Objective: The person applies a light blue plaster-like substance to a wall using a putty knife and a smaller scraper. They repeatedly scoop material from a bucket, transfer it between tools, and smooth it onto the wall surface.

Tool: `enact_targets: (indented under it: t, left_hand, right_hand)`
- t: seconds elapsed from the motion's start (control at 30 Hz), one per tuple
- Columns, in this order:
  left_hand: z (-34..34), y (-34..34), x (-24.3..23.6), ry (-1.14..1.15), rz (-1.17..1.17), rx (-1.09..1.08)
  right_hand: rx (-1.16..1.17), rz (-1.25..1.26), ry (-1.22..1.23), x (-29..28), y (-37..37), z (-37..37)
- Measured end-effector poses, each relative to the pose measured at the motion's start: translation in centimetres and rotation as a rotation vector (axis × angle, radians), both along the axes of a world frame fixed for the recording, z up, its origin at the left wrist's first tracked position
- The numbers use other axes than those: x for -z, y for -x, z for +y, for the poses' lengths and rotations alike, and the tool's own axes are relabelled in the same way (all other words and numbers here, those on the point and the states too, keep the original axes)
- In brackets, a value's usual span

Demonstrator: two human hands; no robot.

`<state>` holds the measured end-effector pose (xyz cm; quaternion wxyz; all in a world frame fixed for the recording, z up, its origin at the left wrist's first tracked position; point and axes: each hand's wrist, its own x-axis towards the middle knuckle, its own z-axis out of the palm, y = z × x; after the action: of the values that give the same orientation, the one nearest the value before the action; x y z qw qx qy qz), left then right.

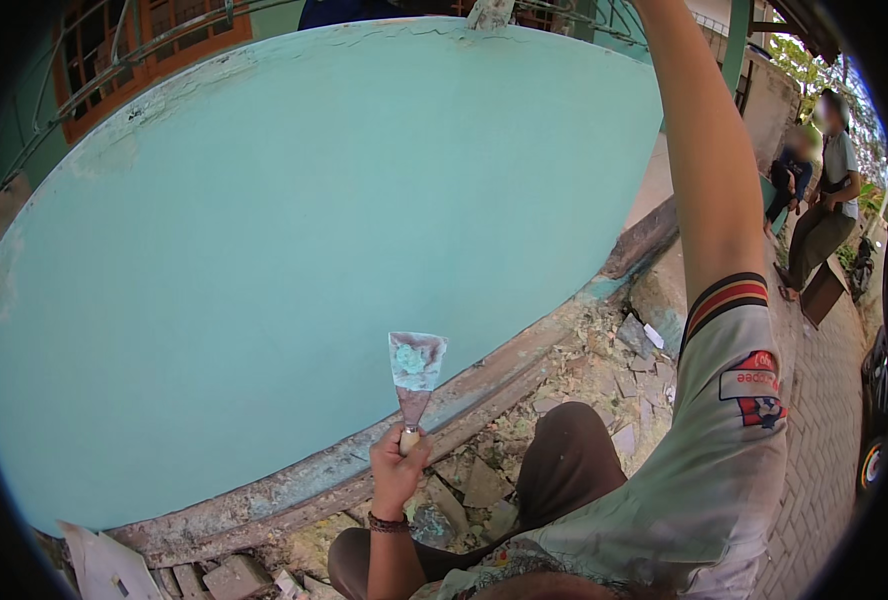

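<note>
My left hand (398, 474) is closed round the pale handle of a putty knife (419, 372). Its flat blade points up and carries a smear of turquoise and whitish paste. Behind the blade spreads a low wall (294, 230) painted turquoise, and I cannot tell whether the blade touches it. Along the wall's top edge the plaster is cracked and flaking. My right arm (709, 150) is stretched upward past the wall's right end, and its hand lies beyond the upper edge of the picture.
Broken tiles and rubble (484, 484) lie along the wall's foot beside my knees. A concrete ledge (294, 497) runs under the wall. A metal railing (164, 42) stands above it. Two people (832, 190) are on the right, near a paved path (814, 410).
</note>
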<state>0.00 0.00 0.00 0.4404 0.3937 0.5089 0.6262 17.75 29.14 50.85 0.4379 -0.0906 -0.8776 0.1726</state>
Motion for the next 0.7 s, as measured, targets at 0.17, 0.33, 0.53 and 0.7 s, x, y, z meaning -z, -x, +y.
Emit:
enact_targets:
  t: [0.17, 0.33, 0.53, 0.7]
  left_hand:
    - [0.0, 0.0, -0.2, 0.020, -0.002, 0.017]
    - [0.0, 2.4, -0.9, 0.023, 0.062, 0.012]
    - [-0.1, 1.9, -0.8, 0.030, 0.066, 0.001]
    - [-0.1, 1.7, -0.8, 0.029, 0.080, 0.005]
  right_hand:
    - [-0.001, -0.005, -0.013, 1.5, 1.2, 1.4]
    - [0.001, 0.166, 0.004, 2.0, 0.6, 1.8]
    - [-0.039, 0.106, 0.062, 2.6, 0.2, 2.8]
    - [-0.065, 0.137, 0.048, 2.6, 1.1, 4.4]
